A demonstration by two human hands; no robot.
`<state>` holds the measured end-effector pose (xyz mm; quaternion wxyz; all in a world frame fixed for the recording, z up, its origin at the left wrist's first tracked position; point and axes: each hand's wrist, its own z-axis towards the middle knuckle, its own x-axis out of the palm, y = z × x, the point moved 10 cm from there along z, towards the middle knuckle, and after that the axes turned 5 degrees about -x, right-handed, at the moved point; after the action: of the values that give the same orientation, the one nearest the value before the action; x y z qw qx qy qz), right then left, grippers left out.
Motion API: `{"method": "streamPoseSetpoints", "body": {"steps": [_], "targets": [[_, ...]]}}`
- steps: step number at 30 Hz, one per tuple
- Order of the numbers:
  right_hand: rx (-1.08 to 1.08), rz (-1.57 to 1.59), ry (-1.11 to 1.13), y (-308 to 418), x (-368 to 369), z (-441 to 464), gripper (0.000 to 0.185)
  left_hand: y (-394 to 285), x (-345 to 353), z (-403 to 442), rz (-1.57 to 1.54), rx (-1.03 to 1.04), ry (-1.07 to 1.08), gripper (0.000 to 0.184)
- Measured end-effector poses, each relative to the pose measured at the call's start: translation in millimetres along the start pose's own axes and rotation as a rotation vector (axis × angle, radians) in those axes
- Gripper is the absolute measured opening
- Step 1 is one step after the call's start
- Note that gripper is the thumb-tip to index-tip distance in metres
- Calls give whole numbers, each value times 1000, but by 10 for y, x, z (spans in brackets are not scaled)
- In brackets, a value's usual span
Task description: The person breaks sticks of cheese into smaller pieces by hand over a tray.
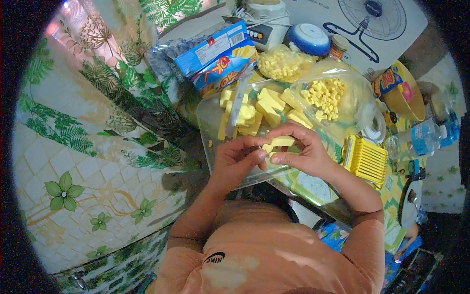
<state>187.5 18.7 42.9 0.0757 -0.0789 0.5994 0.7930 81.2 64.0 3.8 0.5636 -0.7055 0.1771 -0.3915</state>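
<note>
My left hand (pixel 240 158) and my right hand (pixel 304 151) meet over the front edge of a clear plastic tray (pixel 207 120). Fingers and thumb of the right hand are closed around a cut yellow strip (pixel 283 141), soft and cheese-like. The left hand pinches small yellow pieces at the strip's left end; fingers partly hide them. Behind the hands, larger yellow blocks (pixel 268 108) lie in the tray. A knife blade (pixel 238 103) rests across some of them. Small yellow cubes (pixel 323 97) fill an open clear plastic bag to the right.
A yellow slotted plastic slicer (pixel 366 161) lies right of my right forearm. Behind stand a blue snack box (pixel 218 59), another bag of yellow cubes (pixel 284 63), a blue bowl (pixel 308 39) and a white appliance (pixel 267 24). A water bottle (pixel 423 139) lies at right.
</note>
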Motion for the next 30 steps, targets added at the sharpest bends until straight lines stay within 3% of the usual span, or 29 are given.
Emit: {"method": "streamPoseSetpoints", "body": {"steps": [16,25,30], "targets": [[-143,-98,-67,56,-42,-19,28,39,12,-25,-49,-10,37,18],[25,64,-58,-3,8,-49,26,38,16,-14,-56,-22,56,18],[-5,73,-42,-7,6,-36,27,35,34,-4,-89,-27,71,17]]}}
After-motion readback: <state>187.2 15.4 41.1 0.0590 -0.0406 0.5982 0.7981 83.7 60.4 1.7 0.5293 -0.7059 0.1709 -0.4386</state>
